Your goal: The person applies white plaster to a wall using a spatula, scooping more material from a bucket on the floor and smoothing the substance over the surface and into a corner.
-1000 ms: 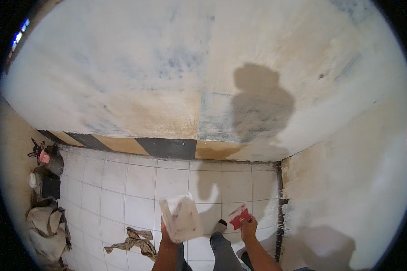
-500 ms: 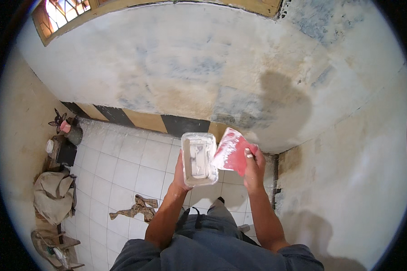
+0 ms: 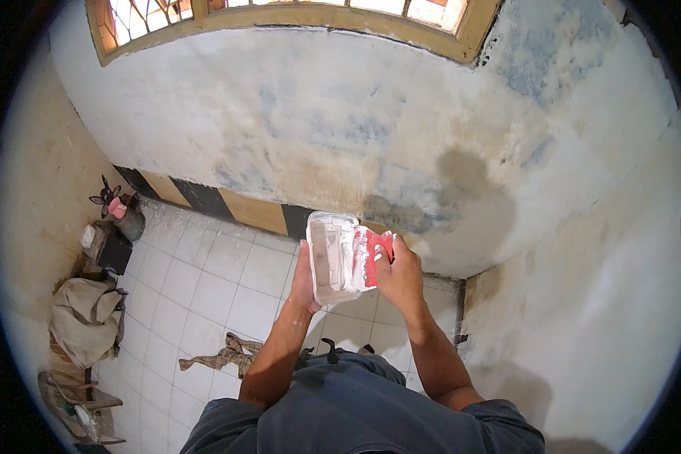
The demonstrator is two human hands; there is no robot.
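Note:
My left hand is closed on the left side of a rectangular plastic tub, holding it up in front of me. White paste coats the tub's inside walls and bottom. In my right hand is a red flat filler spreader, gripped between thumb and fingers. Thick white filler covers the spreader's left part, which lies against the tub's right rim. My fingers hide part of the spreader.
Ahead stands a patchy white wall below a wood-framed window, with black and tan tiles along its foot. A checked cloth lies on the white tiled floor. At left are a draped cloth bundle, a chair and a vase.
The spreader has moved left onto the tub's right rim, and the tub has tilted. More white paste shows on the spreader. The view has shifted so more of the window shows.

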